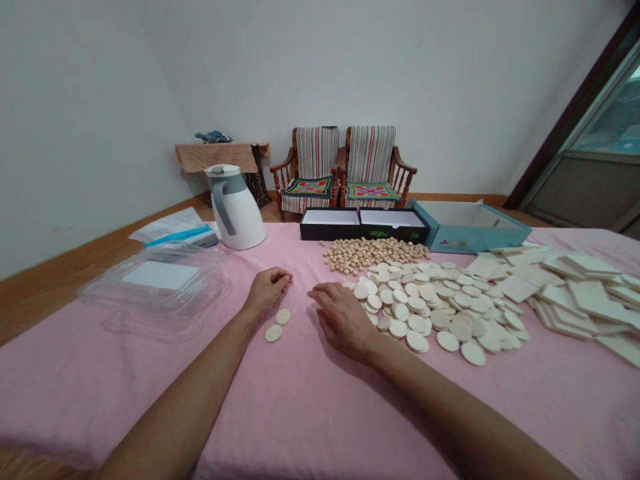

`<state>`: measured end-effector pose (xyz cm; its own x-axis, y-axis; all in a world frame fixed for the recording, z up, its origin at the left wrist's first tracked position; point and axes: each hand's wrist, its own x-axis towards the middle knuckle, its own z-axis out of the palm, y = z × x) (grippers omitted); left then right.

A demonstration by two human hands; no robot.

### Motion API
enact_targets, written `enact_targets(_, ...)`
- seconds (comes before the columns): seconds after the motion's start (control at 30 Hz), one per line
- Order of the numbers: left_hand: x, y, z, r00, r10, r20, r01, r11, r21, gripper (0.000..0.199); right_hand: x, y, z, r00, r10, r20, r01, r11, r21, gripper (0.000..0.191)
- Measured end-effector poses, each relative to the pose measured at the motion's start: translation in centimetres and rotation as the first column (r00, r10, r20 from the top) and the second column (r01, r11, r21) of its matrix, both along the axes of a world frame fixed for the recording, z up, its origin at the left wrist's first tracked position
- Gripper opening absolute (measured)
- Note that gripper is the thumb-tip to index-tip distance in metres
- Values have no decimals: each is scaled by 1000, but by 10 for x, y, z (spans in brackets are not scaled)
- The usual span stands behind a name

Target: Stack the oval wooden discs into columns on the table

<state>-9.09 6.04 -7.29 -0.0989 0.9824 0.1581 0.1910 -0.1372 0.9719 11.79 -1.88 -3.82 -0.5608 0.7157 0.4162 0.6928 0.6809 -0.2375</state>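
My left hand [269,290] rests on the pink cloth with its fingers curled together; whatever they hold, if anything, is hidden. Two pale round discs [279,325] lie flat just below and right of it, their edges close together. My right hand [345,320] hovers low or rests over the cloth, palm down, fingers stretched to the left, with nothing visible in it. Right beside it spreads a heap of pale round discs [417,300]. Behind this heap is a pile of small tan wooden pieces [375,253].
Square pale boards [590,287] are piled at the right. Along the back stand a black box [330,231] with two compartments and a blue box [455,233]. A white jug [240,213], a packet [180,230] and clear plastic containers [160,280] are at the left.
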Motion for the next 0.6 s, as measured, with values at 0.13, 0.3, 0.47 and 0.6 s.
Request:
enact_targets(0.13, -1, -2, 3, 1000, -1, 22, 1, 1000, -6, 22, -16, -13, -9, 941, 329, 77, -321, 941, -103, 45)
enact_targets(0.3, -2, -3, 5, 999, -2, 55, 3, 1000, -21, 23, -23, -17, -13, 921, 375, 107, -348, 915, -206, 52)
enact_targets(0.47, -2, -2, 4, 997, 5, 80, -3, 1000, -24, 25, -27, -17, -11, 945, 315, 89, -297, 940, -168, 53)
enact_targets(0.6, -3, 0, 4, 994, 42, 98, -41, 999, -13, 31, -24, -15, -5, 972, 207, 109, -198, 976, -89, 38)
